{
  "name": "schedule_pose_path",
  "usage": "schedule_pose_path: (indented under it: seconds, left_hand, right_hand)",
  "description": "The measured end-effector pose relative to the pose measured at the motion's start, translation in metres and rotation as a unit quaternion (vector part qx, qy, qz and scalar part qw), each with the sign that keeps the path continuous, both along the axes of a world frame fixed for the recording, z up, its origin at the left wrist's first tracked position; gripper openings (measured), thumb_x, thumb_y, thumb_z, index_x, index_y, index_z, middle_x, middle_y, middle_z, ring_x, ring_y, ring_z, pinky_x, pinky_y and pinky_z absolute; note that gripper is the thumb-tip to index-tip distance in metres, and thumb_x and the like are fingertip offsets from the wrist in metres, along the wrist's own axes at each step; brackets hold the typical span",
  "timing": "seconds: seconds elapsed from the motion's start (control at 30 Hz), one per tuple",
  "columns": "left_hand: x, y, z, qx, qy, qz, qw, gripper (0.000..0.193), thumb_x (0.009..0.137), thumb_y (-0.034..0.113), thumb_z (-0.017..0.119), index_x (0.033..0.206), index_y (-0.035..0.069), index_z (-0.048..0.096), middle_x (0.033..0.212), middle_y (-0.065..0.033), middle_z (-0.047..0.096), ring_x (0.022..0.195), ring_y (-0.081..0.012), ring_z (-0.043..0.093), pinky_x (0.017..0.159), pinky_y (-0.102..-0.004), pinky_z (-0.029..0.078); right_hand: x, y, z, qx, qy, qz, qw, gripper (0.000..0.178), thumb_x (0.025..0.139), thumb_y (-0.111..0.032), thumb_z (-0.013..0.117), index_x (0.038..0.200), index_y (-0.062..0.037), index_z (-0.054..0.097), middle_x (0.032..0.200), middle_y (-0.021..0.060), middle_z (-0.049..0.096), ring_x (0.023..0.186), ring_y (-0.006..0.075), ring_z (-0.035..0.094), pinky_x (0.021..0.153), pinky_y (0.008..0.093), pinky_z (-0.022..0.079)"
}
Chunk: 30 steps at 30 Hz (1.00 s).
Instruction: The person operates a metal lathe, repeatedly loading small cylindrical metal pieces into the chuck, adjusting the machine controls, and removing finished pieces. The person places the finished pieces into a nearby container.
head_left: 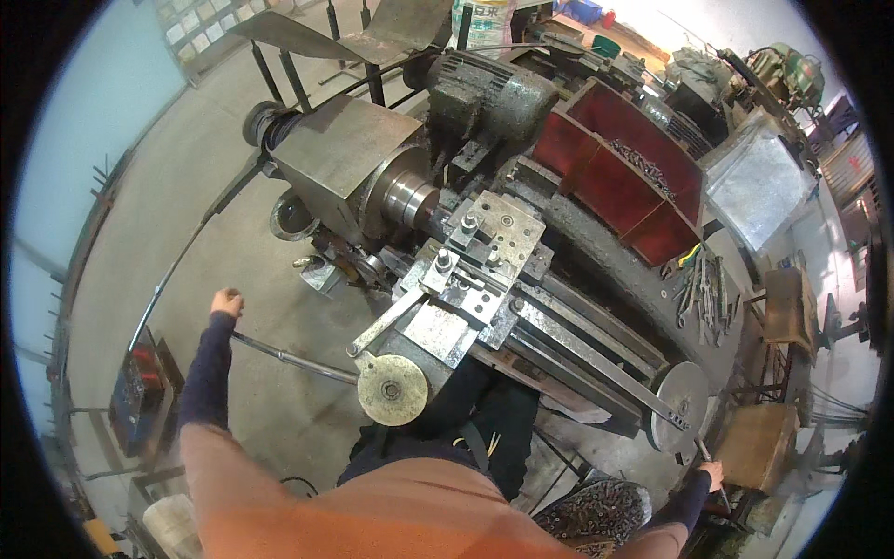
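Note:
A small metal lathe stands before me, its round chuck (410, 198) at the upper middle and a tool post (466, 265) on the slide beside it. My left hand (227, 301) is raised at the left with curled fingers; whatever may be inside them is too small to make out. Behind that wrist passes a metal rod (298, 361), which reaches to a round brass-coloured disc (392, 389) on the slide. At the lower right, my right hand (714, 474) is closed around a rod handle (704, 451) by the grey handwheel (678, 407).
A red divided tray (619, 163) holding small metal parts sits behind the lathe. Several wrenches (706, 298) lie right of it. The electric motor (489, 93) stands at the back. A long lever (172, 270) slants down at left. A container of small dark parts (596, 515) is near my right arm.

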<state>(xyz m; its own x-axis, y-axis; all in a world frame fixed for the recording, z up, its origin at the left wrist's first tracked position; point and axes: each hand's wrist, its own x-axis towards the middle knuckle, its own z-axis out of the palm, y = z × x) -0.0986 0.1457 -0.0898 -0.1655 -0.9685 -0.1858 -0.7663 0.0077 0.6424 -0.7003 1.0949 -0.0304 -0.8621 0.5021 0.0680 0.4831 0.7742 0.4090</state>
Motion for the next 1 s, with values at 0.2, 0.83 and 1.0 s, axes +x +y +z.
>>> schedule_pose_path:
  seconds: [0.2,0.83,1.0]
  left_hand:
    - [-0.136,-0.008,-0.039,-0.121,-0.263,-0.227,0.93,0.048,0.073,0.027,0.061,0.114,0.004,0.053,0.104,-0.0175,0.06,0.102,-0.0322,0.055,0.087,-0.0405,0.044]
    - [-0.168,-0.016,-0.052,-0.104,-0.378,-0.349,0.851,0.033,0.078,0.022,0.057,0.106,0.006,0.054,0.097,-0.0158,0.064,0.092,-0.0317,0.061,0.077,-0.044,0.048]
    - [-0.15,-0.027,-0.065,-0.101,-0.335,-0.326,0.879,0.028,0.081,0.025,0.053,0.101,0.005,0.053,0.097,-0.0166,0.063,0.09,-0.0331,0.061,0.075,-0.0444,0.048]
  right_hand:
    - [0.065,-0.015,-0.034,-0.066,0.233,0.216,0.946,0.071,0.063,-0.015,0.065,0.129,-0.0081,0.042,0.129,0.0124,0.046,0.12,0.0294,0.041,0.096,0.037,0.039]
    - [0.094,-0.193,0.106,-0.46,0.185,0.34,0.799,0.031,0.062,0.0,0.053,0.09,0.0012,0.066,0.082,0.0092,0.066,0.078,0.0158,0.062,0.074,0.0269,0.048]
    - [0.077,-0.38,0.171,-0.498,0.125,0.574,0.638,0.039,0.059,-0.003,0.055,0.096,0.0015,0.064,0.086,0.0106,0.066,0.083,0.0181,0.062,0.077,0.0278,0.047]
